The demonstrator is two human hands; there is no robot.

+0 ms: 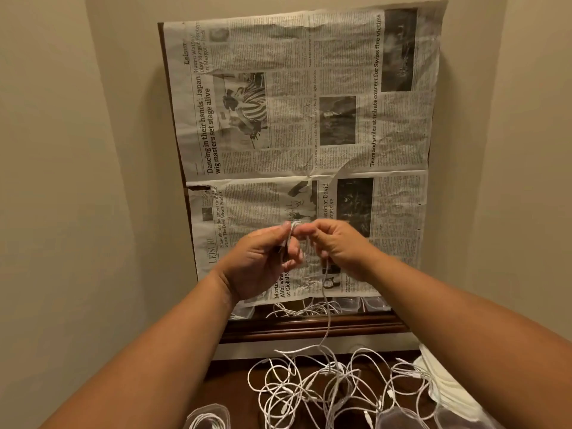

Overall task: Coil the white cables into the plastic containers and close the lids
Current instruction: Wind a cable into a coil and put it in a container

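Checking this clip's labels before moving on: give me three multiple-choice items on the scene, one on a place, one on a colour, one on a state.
1. Where does the tangle of loose cables lie?
A. on the dark wooden surface
B. on the newspaper
C. in a drawer
2. What colour is the held cable?
A. black
B. white
C. red
3. How is the held cable?
A. packed in a container
B. lying untouched
C. partly coiled, tail hanging
1 A: brown wood shows beneath the tangle. 2 B: its loops look white. 3 C: the left hand grips loops, the right hand pinches the strand.
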